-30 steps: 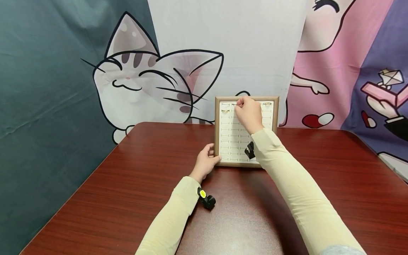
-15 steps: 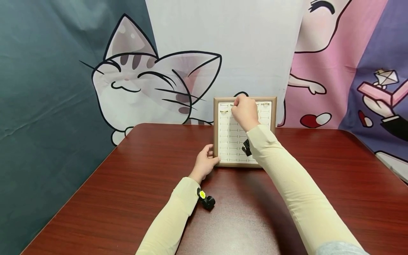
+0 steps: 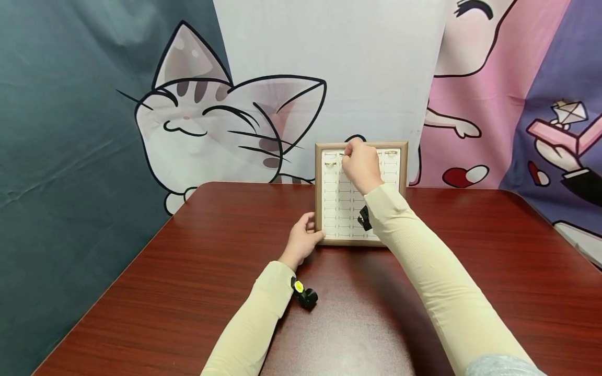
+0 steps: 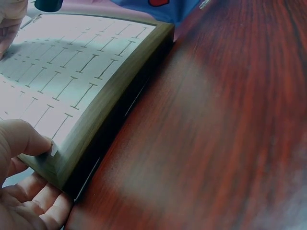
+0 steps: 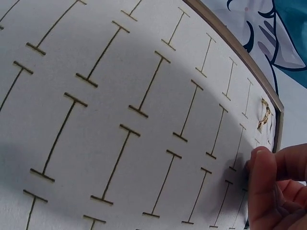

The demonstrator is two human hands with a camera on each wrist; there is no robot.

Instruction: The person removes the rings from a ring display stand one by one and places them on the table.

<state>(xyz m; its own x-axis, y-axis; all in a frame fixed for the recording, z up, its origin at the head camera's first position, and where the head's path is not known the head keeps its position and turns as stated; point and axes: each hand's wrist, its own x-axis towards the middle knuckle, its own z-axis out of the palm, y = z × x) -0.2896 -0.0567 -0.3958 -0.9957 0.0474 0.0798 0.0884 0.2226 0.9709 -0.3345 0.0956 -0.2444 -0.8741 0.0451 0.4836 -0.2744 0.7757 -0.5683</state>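
A ring display board [image 3: 319,196] with a wooden frame and white slotted face stands on the table. My left hand [image 3: 301,239] grips its lower left corner, thumb on the front and fingers behind, as the left wrist view shows at the frame [image 4: 103,108]. At the top row my right hand [image 3: 362,166] pinches a small ring in the second column, mostly hidden by the fingertips. One gold ring [image 3: 331,164] sits in the left column, and another ring [image 3: 391,153] at the top right. In the right wrist view a twisted gold ring [image 5: 263,115] shows just beyond the thumb.
The dark red wooden table [image 3: 211,250] extends around the board. Behind it hangs a cartoon-printed cloth [image 3: 376,68]. Small black cameras are strapped to both wrists, the left camera [image 3: 305,296] close above the tabletop.
The right hand has curled in tighter at the top row, its fingertips staying near the second column. The left hand keeps its grip, and the view has shifted slightly.
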